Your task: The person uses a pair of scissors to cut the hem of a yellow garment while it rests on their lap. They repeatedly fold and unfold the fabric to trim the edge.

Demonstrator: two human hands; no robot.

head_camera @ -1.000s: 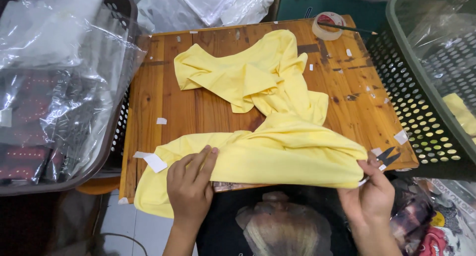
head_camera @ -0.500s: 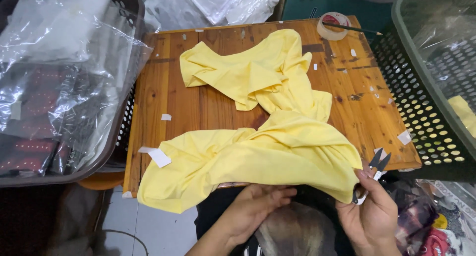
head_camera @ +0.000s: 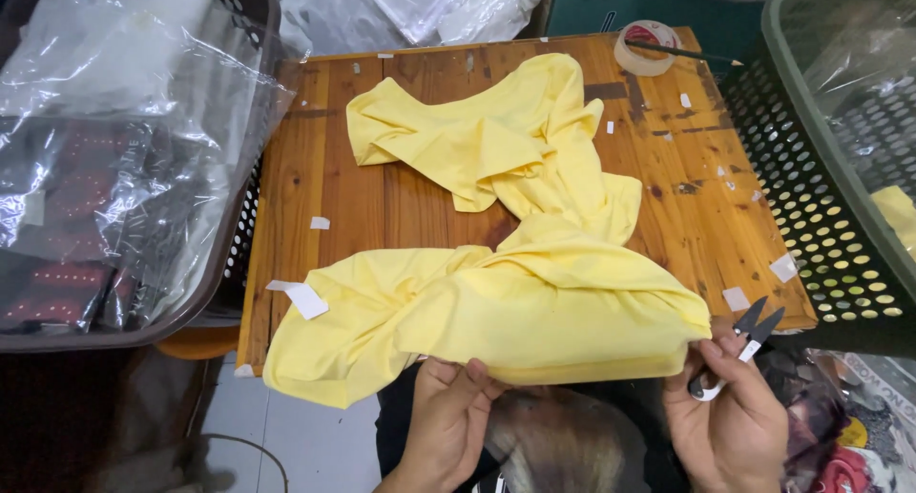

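The crumpled yellow cotton garment (head_camera: 515, 264) sprawls across the scuffed wooden table (head_camera: 353, 197), its near fold hanging over the front edge and hiding the fingertips of both hands beneath it. The left hand (head_camera: 448, 417) pinches that lower hem from below, thumb on top. The right hand (head_camera: 730, 407) grips the fold's right corner while its fingers are curled around small black thread snips (head_camera: 739, 345), whose handle is mostly hidden in the palm. Half a second ago the left hand sat further right, under the middle of the fold; it has since shifted left. A white paper tag (head_camera: 301, 297) sticks out at the cloth's left. A dark basket of plastic-wrapped packs (head_camera: 105, 168) crowds the left, a green perforated crate (head_camera: 821, 197) the right, and a tape roll (head_camera: 647, 46) lies at the far edge.
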